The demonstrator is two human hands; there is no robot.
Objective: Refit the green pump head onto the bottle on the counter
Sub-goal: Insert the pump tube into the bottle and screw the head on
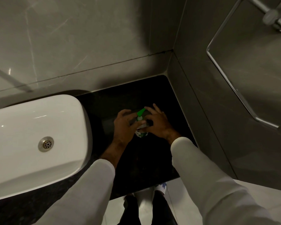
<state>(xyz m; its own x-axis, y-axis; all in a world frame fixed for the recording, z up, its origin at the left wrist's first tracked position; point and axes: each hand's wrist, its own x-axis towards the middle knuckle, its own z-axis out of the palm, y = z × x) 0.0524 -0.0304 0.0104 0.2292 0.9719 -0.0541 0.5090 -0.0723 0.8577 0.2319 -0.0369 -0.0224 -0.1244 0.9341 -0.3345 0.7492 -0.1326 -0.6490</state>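
- Head view, centre of the frame: one bottle (140, 133) stands on the dark counter (152, 95), just right of the white basin (31, 135). Only its lower part with a green and white label shows between the hands.
- The one green pump head (140, 113) sits at the top of the bottle, with its spout pointing to the upper right of the frame.
- The left hand (122, 125) comes from the lower left. Its fingers curl around the left side of the bottle, near the neck; how firmly they grip, I cannot tell.
- The right hand (157, 121) comes from the lower right. Its thumb and fingers close around the collar just under the pump head, and one finger reaches up beside the spout.
- Progress, as I judge it: the pump head is already placed back in the neck, so the main step seems done. What is left is probably to screw the collar tight and let go. Whether the thread is fully closed is hidden by the fingers.
- Count: one bottle, one pump head, two hands, two pale sleeves, one basin with one drain (46, 144). In the upper right of the frame there is one metal fitting (276, 18) on the wall.
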